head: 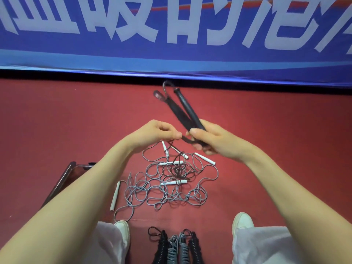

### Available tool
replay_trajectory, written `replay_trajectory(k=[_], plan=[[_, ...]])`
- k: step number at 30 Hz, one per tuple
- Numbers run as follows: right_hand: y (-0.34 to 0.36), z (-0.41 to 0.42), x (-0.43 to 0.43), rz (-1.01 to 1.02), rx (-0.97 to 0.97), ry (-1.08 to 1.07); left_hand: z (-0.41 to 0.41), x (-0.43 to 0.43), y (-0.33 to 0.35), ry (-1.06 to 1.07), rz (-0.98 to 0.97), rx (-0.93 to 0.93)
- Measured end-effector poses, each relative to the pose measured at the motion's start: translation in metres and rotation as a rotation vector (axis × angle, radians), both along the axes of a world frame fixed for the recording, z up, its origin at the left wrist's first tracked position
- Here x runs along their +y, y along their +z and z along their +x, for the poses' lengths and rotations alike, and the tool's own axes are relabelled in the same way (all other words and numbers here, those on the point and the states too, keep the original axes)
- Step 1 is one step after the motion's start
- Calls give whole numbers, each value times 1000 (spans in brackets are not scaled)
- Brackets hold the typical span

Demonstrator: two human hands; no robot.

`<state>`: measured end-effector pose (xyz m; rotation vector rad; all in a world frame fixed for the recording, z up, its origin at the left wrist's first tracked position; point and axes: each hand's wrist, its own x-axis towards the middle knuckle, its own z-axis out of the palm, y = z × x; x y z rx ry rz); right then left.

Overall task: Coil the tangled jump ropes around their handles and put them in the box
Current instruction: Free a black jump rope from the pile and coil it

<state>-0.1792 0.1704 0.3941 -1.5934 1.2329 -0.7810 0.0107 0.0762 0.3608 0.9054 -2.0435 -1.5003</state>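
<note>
Our right hand (213, 140), grip closed, holds two black handles (187, 108), long axes pointing far and slightly left. Our left hand (158, 131) pinches their dark rope (185, 139) in a narrow grip.

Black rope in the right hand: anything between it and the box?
The black handles' dark cord hangs from the left hand into the grey rope tangle and looks caught there. The box sits left, partly hidden by the left forearm; nothing else visibly blocks.

The red floor (266, 130) carries a tangle of grey ropes (162, 195), coiled ropes (175, 248) and a clear box (61, 181).
</note>
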Motion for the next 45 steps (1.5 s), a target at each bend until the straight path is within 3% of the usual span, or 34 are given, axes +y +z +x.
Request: replay_trajectory(k=[6, 9, 15, 20, 23, 29, 32, 36, 41, 45], plan=[[-1, -2, 17, 159, 250, 296, 11, -6, 6, -257, -124, -105], [-1, 1, 29, 188, 328, 393, 14, -6, 5, -364, 40, -150], [-16, 11, 28, -54, 1174, 298, -10, 2, 8, -241, -11, -216], [-41, 4, 13, -99, 1417, 81, -40, 29, 13, -84, -463, -422], [-41, -5, 4, -144, 1443, -76, -51, 43, 4, 11, -439, -421], [-38, -17, -12, -311, 1321, -334, -52, 47, 6, 2, 457, 8], [-32, -18, -15, -305, 1097, -387, -55, 51, 3, -30, 650, 150], [-17, -15, -14, -331, 582, -445, -57, 44, 8, 46, 625, 333], [-7, -11, -13, -287, 219, -413, -53, 40, 22, 68, 441, 407], [2, -1, -7, -122, -127, -261, -45, 31, 25, 159, 339, 492]])
